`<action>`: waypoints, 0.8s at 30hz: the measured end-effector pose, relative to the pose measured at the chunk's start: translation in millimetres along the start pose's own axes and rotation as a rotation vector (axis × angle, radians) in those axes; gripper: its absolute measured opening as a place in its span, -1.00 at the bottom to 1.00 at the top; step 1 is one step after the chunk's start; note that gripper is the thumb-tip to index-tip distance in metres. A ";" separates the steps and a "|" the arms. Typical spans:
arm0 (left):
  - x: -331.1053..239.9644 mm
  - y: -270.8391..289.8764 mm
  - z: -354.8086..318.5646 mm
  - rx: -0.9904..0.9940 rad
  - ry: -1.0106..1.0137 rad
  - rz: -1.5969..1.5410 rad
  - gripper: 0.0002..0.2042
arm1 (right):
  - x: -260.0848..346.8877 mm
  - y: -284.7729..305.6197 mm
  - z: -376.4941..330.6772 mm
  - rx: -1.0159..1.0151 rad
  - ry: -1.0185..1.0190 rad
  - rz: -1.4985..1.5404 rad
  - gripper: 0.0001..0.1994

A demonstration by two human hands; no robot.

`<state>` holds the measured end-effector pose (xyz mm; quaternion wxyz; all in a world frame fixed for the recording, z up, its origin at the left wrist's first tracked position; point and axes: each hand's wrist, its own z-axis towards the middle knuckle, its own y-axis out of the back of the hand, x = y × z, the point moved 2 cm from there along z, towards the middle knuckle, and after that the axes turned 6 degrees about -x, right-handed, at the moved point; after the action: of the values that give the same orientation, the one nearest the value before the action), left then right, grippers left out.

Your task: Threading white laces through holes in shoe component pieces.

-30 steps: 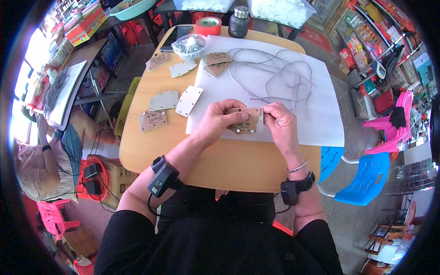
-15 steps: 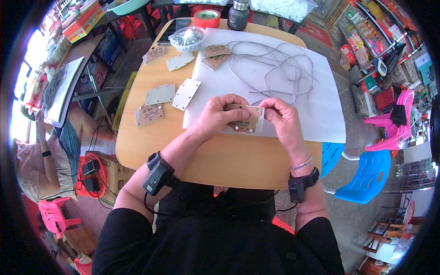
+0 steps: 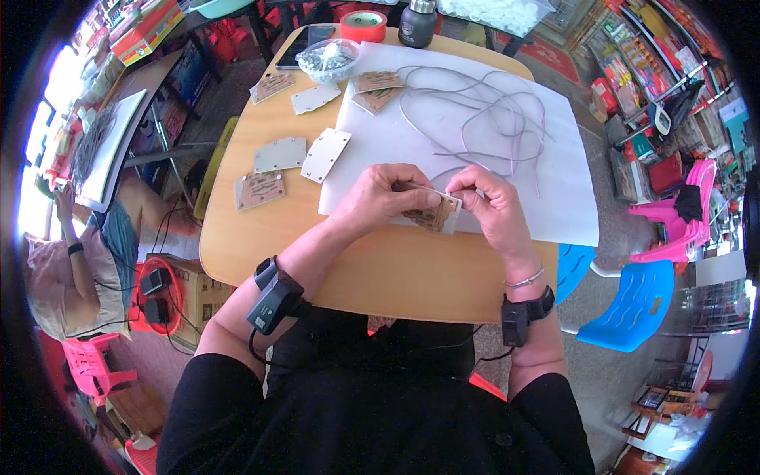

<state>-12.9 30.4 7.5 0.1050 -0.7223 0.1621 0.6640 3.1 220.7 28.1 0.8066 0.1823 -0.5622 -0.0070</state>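
Over the near edge of the white sheet, my left hand grips a small brown printed board with studs along its edges, tilted with its far edge up. At the board's upper right corner, my right hand is closed in a pinch; what lies between its fingertips is too small to make out. Just beyond the hands, a loose tangle of thin grey cord lies on the white sheet. One strand runs close behind the fingers.
Similar boards lie to the left, including a white one and a printed one. Farther back stand a clear bowl of small metal parts, red tape, a phone and a dark bottle. A blue chair is at right.
The board has tilted more steeply in my left hand, showing less of its printed face. My right fingertips have shifted slightly at its corner. The whole view has moved a little.
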 end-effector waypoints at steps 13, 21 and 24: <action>7.2 -2.8 2.0 -0.049 -0.114 0.055 -0.81 | -16.1 -7.9 0.6 -0.069 -0.204 0.179 -0.92; 2.6 -3.1 -1.2 -0.056 -0.106 -0.008 -0.80 | -8.2 -7.7 -1.3 -0.083 -0.150 0.134 -0.90; 2.5 -2.7 -1.5 -0.052 -0.101 -0.014 -0.80 | -10.4 -6.8 -1.6 -0.058 -0.170 0.125 -0.91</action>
<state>-10.4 32.2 5.0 0.0989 -0.6916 0.1344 0.7027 2.1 217.0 16.1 0.7597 0.1220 -0.6386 0.0114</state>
